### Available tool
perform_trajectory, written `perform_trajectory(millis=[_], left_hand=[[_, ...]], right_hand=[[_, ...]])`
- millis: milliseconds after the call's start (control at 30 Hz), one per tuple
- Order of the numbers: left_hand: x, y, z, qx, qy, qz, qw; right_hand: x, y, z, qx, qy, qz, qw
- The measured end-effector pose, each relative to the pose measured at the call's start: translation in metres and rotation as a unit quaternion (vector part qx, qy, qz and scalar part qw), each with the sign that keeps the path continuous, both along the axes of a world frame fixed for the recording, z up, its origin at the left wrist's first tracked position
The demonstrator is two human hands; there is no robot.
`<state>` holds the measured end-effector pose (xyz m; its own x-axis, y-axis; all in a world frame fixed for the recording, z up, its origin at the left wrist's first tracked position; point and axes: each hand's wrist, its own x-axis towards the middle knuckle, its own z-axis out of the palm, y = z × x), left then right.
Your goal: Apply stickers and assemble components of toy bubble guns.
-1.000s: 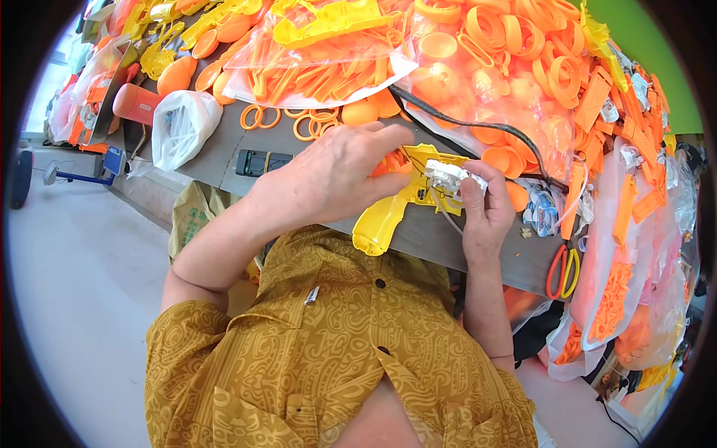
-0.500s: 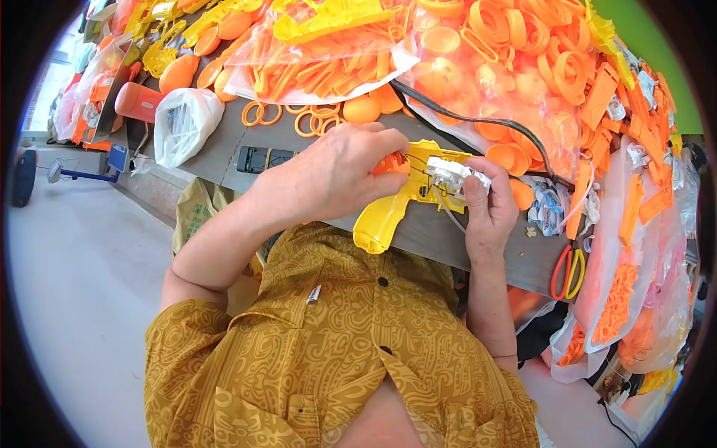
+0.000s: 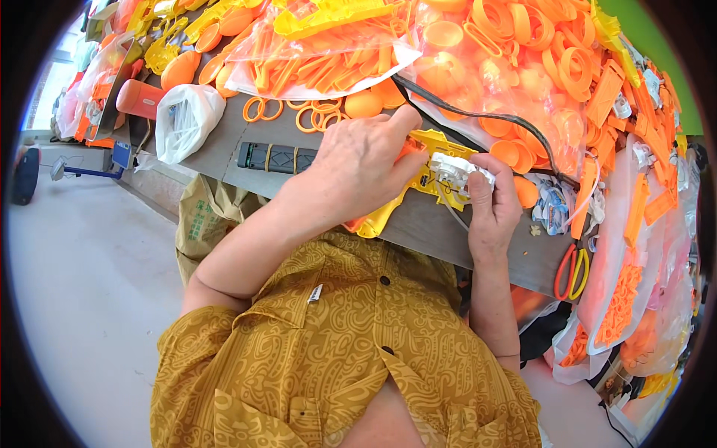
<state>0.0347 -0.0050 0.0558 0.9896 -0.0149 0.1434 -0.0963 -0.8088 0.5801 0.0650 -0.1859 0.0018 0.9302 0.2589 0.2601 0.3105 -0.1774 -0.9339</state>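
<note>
A yellow pistol-shaped plastic shell half (image 3: 435, 140) lies open at the table's front edge, thin wires running inside it. Set in its right part is a white round plastic mechanism (image 3: 450, 170). My right hand (image 3: 493, 200) is closed on that mechanism, its thumb pressing the near side. My left hand (image 3: 358, 160) is closed over the shell's handle end, gripping an orange plastic part (image 3: 409, 146). Orange also shows below this hand, beside the yellow handle (image 3: 379, 218). The palm hides most of the handle and the orange part.
Beyond my hands lie orange rings (image 3: 263, 109), a white bag (image 3: 188, 123) and a dark banded bar (image 3: 278, 157). Clear bags of orange parts (image 3: 463, 82) are heaped at the back, a black strap (image 3: 478, 116) across them. Scissors (image 3: 571, 270) rest at right.
My left hand has shifted slightly right and lower over the handle, bringing orange down beside it. The right hand stays on the white mechanism. More of the dark banded bar shows.
</note>
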Motion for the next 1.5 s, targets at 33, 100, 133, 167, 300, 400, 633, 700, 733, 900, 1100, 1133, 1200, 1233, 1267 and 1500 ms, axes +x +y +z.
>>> perform_trajectory(millis=[33, 100, 133, 167, 300, 400, 633, 700, 733, 900, 1100, 1133, 1200, 1233, 1267, 1500], left_hand=[[0.0, -0.002, -0.004, 0.0, 0.001, 0.0, 1.0], [-0.001, -0.004, -0.014, 0.023, -0.05, 0.019, 0.998], [-0.001, -0.003, -0.018, 0.023, -0.05, 0.019, 0.998], [-0.003, -0.002, -0.022, 0.029, -0.068, 0.005, 0.997], [-0.003, 0.002, -0.02, 0.072, -0.131, -0.05, 0.988], [-0.004, 0.003, -0.029, 0.082, -0.147, -0.051, 0.984], [-0.01, -0.001, -0.047, 0.091, -0.216, -0.02, 0.972], [-0.013, -0.001, -0.046, 0.094, -0.196, -0.014, 0.976], [-0.013, -0.001, -0.046, 0.093, -0.197, -0.014, 0.976], [-0.01, -0.004, -0.038, 0.017, -0.266, 0.048, 0.963], [-0.003, -0.008, -0.03, -0.093, -0.207, -0.041, 0.973], [-0.002, -0.009, -0.028, -0.094, -0.208, -0.041, 0.973], [-0.001, -0.012, -0.025, -0.126, -0.216, -0.029, 0.968], [0.0, -0.011, -0.025, -0.128, -0.216, -0.03, 0.968], [0.0, -0.011, -0.025, -0.122, -0.215, -0.038, 0.968], [0.002, -0.003, -0.028, -0.133, -0.202, -0.05, 0.969]], right_hand=[[0.0, 0.0, 0.001, 0.0, 0.001, 0.0, 1.0], [-0.001, -0.001, 0.002, -0.007, 0.013, -0.001, 1.0], [0.0, -0.001, 0.002, -0.007, 0.014, -0.001, 1.0], [0.0, 0.0, 0.002, -0.006, 0.02, -0.002, 1.0], [0.0, -0.002, 0.0, -0.018, 0.021, 0.003, 1.0], [0.0, -0.002, 0.001, -0.01, 0.034, 0.003, 0.999], [0.001, 0.0, 0.001, 0.009, 0.015, -0.014, 1.0], [0.002, -0.002, 0.007, 0.06, 0.111, -0.001, 0.992], [0.004, -0.002, 0.009, 0.059, 0.11, -0.001, 0.992], [0.016, -0.002, 0.017, 0.218, 0.262, 0.065, 0.938], [0.019, 0.01, 0.027, 0.18, 0.282, 0.09, 0.938], [0.02, 0.012, 0.028, 0.179, 0.281, 0.09, 0.939], [0.021, 0.014, 0.029, 0.135, 0.246, 0.104, 0.954], [0.021, 0.016, 0.03, 0.135, 0.246, 0.103, 0.954], [0.02, 0.018, 0.031, 0.149, 0.252, 0.09, 0.952], [0.016, 0.021, 0.034, 0.176, 0.28, 0.114, 0.937]])
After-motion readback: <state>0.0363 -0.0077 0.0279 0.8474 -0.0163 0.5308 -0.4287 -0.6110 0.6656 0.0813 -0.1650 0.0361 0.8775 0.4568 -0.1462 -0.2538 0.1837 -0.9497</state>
